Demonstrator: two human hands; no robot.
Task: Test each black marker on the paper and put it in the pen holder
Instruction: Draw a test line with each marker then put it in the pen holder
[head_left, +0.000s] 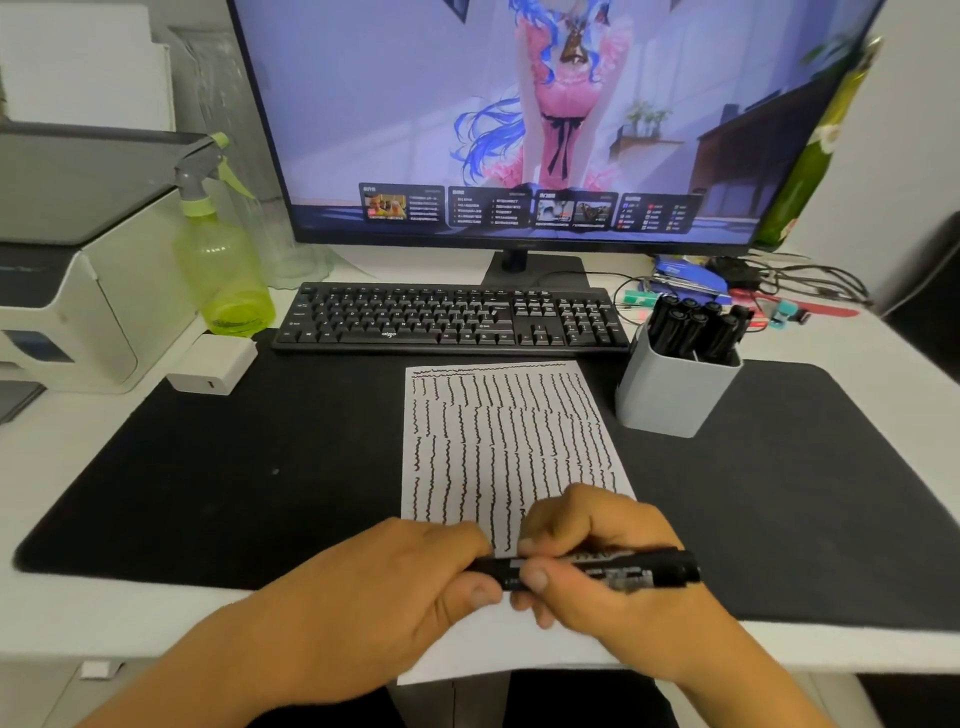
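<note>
Both my hands hold one black marker (618, 569) level over the lower part of the paper (498, 447). My left hand (395, 587) grips its left end, which its fingers hide. My right hand (597, 561) pinches the barrel between thumb and fingers, with the right end poking out past it. The white paper lies on the black desk mat (234, 467) and is covered with wavy black test lines. A grey pen holder (670, 395) stands at the paper's upper right with several black markers (691, 325) upright in it.
A black keyboard (447, 319) lies behind the paper, under a monitor (519, 119). At left stand a green spray bottle (223, 260), a white charger (213, 364) and a printer (67, 260). Cables and small items (737, 280) clutter the back right.
</note>
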